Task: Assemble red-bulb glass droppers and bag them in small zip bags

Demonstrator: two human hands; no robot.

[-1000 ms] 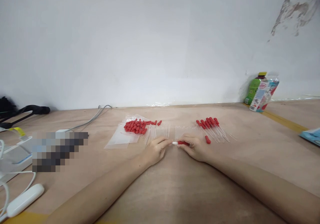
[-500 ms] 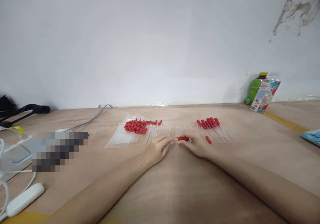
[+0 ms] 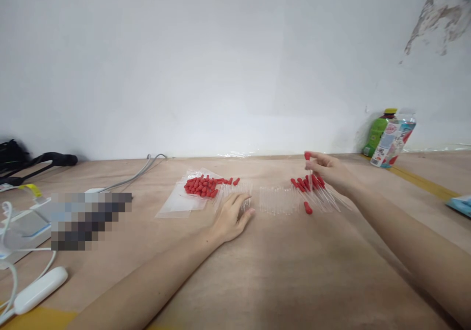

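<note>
My right hand [image 3: 326, 169] is raised over the row of finished droppers [image 3: 312, 187] with red bulbs and pinches one dropper [image 3: 308, 162] by its red bulb, the clear tube hanging down. My left hand [image 3: 232, 216] lies on the wooden table with fingers loosely spread, its tips on a row of clear glass tubes [image 3: 235, 191]. A second row of clear tubes [image 3: 276, 200] lies between the hands. A pile of loose red bulbs [image 3: 204, 186] sits on a clear plastic bag [image 3: 175, 203]. One loose red bulb [image 3: 308, 208] lies near the finished droppers.
A green bottle [image 3: 377, 131] and a printed packet [image 3: 392, 142] stand by the wall at the right. Grey cables [image 3: 136, 175], a white device [image 3: 39, 291] and a black strap [image 3: 40, 162] lie at the left. A blue item [image 3: 460, 204] lies at the right edge.
My right hand lifted away from my left hand and carried the assembled dropper right and up, over the finished row. My left hand let go and settled on the clear tubes.
</note>
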